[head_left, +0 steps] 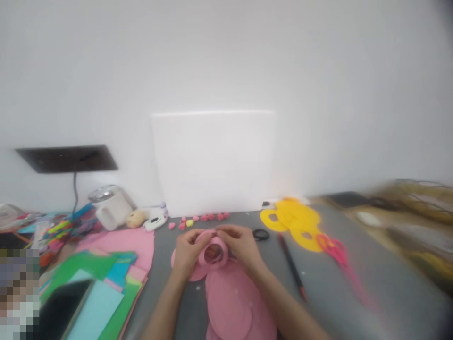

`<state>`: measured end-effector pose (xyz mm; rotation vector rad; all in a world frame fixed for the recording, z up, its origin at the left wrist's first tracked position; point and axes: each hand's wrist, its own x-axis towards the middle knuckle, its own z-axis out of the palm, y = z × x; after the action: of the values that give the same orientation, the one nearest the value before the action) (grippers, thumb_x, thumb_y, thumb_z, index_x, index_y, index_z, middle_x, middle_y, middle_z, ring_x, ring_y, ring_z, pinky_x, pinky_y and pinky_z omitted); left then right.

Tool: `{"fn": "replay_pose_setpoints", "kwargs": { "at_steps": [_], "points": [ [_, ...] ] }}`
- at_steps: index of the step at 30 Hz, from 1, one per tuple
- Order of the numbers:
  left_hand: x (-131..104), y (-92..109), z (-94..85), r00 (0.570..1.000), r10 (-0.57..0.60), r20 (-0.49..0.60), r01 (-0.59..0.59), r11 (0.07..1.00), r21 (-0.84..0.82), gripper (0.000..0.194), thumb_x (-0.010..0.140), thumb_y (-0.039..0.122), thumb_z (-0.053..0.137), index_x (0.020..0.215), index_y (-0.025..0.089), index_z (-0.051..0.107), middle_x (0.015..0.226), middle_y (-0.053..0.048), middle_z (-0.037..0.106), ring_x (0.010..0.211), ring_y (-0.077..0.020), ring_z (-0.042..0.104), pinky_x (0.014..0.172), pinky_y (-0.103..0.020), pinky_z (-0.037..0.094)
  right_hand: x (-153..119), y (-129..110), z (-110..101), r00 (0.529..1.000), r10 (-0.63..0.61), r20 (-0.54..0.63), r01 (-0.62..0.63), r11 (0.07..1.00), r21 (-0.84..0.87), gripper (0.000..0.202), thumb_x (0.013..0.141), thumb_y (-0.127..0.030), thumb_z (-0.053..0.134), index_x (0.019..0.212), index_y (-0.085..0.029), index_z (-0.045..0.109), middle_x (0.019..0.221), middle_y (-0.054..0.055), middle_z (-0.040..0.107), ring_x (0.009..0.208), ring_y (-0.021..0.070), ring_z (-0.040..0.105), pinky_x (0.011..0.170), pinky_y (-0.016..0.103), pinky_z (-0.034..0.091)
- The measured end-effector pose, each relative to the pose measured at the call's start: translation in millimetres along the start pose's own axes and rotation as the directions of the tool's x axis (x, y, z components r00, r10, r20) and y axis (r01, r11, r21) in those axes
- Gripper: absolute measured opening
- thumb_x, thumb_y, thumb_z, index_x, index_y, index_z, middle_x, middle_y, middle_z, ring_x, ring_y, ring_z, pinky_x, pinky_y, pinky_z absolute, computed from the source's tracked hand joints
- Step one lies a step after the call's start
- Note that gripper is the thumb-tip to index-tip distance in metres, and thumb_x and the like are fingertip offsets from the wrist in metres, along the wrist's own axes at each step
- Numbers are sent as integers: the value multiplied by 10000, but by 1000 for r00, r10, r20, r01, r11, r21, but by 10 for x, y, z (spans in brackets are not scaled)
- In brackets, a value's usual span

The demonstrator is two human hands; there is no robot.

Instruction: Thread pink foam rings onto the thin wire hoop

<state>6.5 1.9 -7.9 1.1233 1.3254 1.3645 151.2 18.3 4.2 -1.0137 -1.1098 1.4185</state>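
A pink ring of paper or felt (pixel 224 259) stands between my two hands at the middle of the table. My left hand (pixel 189 248) pinches its upper left side, and my right hand (pixel 240 243) pinches its upper right side; both are closed, with some fingertips hidden. More pink rounded cut pieces (pixel 229 302) lie just below the ring, toward me. Another pink rounded piece shows partly behind my left hand. Small pink heart-shaped pieces (pixel 211 217) and one yellow one (pixel 189 223) sit in a row beyond my hands.
Yellow cut shapes (pixel 295 219), pink-handled scissors (pixel 334 250), a dark pencil (pixel 293 267) and a black ring-shaped object (pixel 261 234) lie to the right. Coloured sheets (pixel 106 302) and a phone (pixel 63 309) lie left, near a white mug (pixel 111 208). A white board (pixel 214 163) leans on the wall.
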Motion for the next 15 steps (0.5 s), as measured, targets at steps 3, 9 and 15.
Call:
{"fn": "replay_pose_setpoints", "kwargs": {
  "at_steps": [3, 9, 15],
  "points": [
    [-3, 10, 6, 1000, 16, 1, -16, 1000, 2, 294, 635, 371, 704, 789, 121, 720, 668, -85, 719, 575, -203, 655, 521, -261, 515, -4, -25, 19, 999, -47, -25, 45, 995, -84, 211, 602, -317, 696, 729, -149, 699, 755, 76, 720, 755, 247, 669, 702, 342, 528],
    [2, 57, 41, 999, -19, 37, 20, 999, -44, 246, 621, 352, 706, 727, 132, 679, 508, -20, 653, 433, -161, 593, 450, -251, 483, -18, 12, 71, 978, -199, -60, 181, 956, -230, 173, 648, -276, 652, 766, -152, 674, 763, 75, 711, 727, 235, 673, 676, 333, 536],
    [22, 62, 39, 996, 72, -45, -72, 997, 11, 189, 619, 321, 698, 699, 153, 669, 652, -31, 693, 562, -165, 630, 519, -231, 489, -52, -90, 64, 973, -223, 55, 228, 967, -111, 207, 729, -301, 595, 853, -161, 684, 819, 66, 721, 797, 219, 676, 759, 339, 524]
  ]
}}
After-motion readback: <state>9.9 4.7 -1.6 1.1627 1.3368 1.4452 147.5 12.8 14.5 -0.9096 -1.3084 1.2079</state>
